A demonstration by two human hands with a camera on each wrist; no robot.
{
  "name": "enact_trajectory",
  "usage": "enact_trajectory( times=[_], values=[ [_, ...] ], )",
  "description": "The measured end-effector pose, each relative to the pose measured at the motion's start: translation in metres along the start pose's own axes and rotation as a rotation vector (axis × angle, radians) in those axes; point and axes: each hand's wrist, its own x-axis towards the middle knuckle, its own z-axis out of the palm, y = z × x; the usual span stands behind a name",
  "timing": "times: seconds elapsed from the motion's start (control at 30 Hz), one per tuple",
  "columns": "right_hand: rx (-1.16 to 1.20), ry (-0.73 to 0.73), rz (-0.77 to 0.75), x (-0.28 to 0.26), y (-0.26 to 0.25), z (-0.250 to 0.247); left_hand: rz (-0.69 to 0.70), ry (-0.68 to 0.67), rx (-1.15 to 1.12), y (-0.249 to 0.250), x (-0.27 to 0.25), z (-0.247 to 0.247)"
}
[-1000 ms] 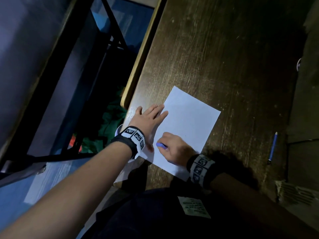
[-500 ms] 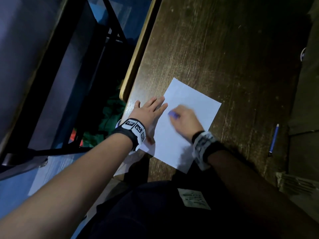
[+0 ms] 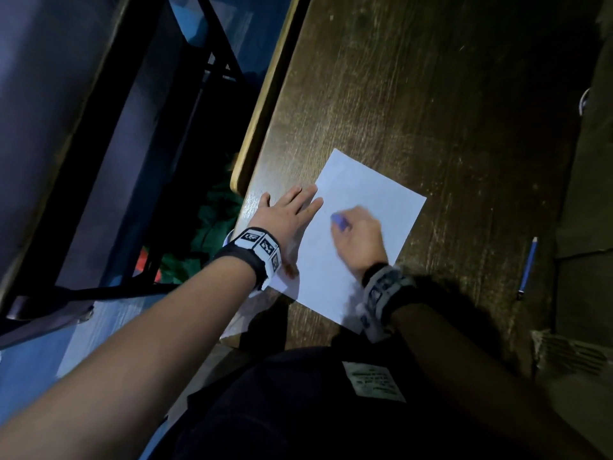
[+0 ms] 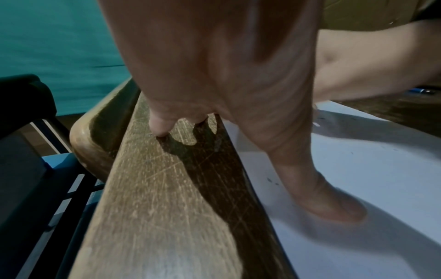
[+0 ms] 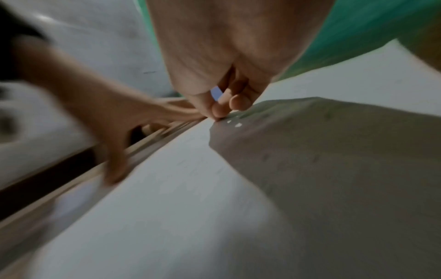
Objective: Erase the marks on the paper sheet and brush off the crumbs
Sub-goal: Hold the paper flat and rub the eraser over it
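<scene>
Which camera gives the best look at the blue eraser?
The head view: the eraser pokes out of the right hand above the paper sheet. The right wrist view shows only a blue sliver between curled fingers. The left wrist view doesn't show it.

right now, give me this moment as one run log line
left hand: flat, pressing paper sheet edge | right hand: holding eraser on sheet | pencil: on desk
</scene>
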Motion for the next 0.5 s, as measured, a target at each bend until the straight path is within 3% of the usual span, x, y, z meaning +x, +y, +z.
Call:
enact_trajectory(
  times=[0.1, 0.13, 0.17, 0.2, 0.27, 0.33, 0.37, 0.47, 0.5],
  values=[
    [0.049, -0.377, -0.333, -0.046, -0.013, 0.009, 0.004, 0.001, 0.004, 0.000, 0.000, 0.000],
    [0.046, -0.466, -0.377, -0.041, -0.009, 0.004, 0.005, -0.001, 0.004, 0.000, 0.000, -0.002],
    [0.024, -0.459, -0.344, -0.026, -0.006, -0.003, 0.006, -0.006, 0.000, 0.000, 0.000, -0.003],
    [0.002, -0.357, -0.246, -0.007, -0.002, -0.009, 0.008, -0.007, -0.001, -0.001, 0.001, -0.002],
    [-0.024, -0.049, 0.000, 0.022, 0.011, -0.021, 0.004, 0.000, 0.010, -0.001, 0.003, 0.001],
    [-0.038, 0.061, 0.044, 0.022, 0.015, -0.019, -0.003, 0.001, 0.015, -0.002, 0.004, 0.004],
    [-0.032, -0.024, -0.021, 0.011, 0.009, -0.014, -0.004, 0.006, 0.014, -0.002, 0.005, 0.005],
    [0.013, -0.430, -0.443, -0.040, -0.005, -0.002, -0.003, 0.010, 0.011, -0.002, 0.004, 0.004],
    [0.012, -0.498, -0.477, -0.039, -0.004, -0.006, -0.003, 0.005, 0.013, -0.002, 0.003, 0.002]
  ],
)
